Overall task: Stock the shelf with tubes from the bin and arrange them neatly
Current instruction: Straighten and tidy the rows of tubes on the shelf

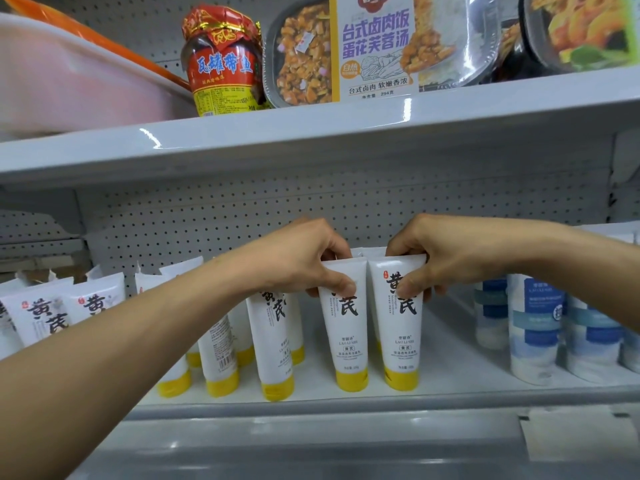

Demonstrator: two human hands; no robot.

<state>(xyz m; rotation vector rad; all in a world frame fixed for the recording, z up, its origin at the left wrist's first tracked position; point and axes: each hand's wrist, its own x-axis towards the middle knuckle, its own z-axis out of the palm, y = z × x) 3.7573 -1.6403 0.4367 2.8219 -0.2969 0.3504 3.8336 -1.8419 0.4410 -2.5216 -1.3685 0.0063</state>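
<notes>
**Upper shelf** (311, 133), across the top of the frame. We list four items:
- One pale plastic bin (69, 84) at upper left, tilted. We cannot see its contents.
- One jar (225, 64) with a red and gold foil top, upright just right of the bin.
- One meal tray (374, 46) in a printed sleeve, stood on edge at top centre.
- A second tray (581, 29) at upper right, cut by the frame edge.

**Lower shelf** (450, 372), across the middle. It holds white tubes (218, 355) with yellow caps, standing cap down, from the left edge to the centre. We count five caps along the front row, the held pair included, and three more partly seen behind. Further tubes at far left show labels only, their caps hidden by the forearm, so we give no total.

**Held pair**, centre of frame. The left tube (343, 327) and right tube (401, 327) stand upright side by side, nearly touching, caps down on the shelf. They are the rightmost of the front row.
- The left hand (301, 261) pinches the left tube near its crimped top, thumb on the label and fingers behind.
- The right hand (446, 258) pinches the right tube the same way.
- Crimped ends of more tubes show just behind the pair.

**Blue tubes** (533, 323), right of frame, set apart from the yellow-capped group by a bare stretch of shelf. We count at least three, upright and blurred.
</notes>
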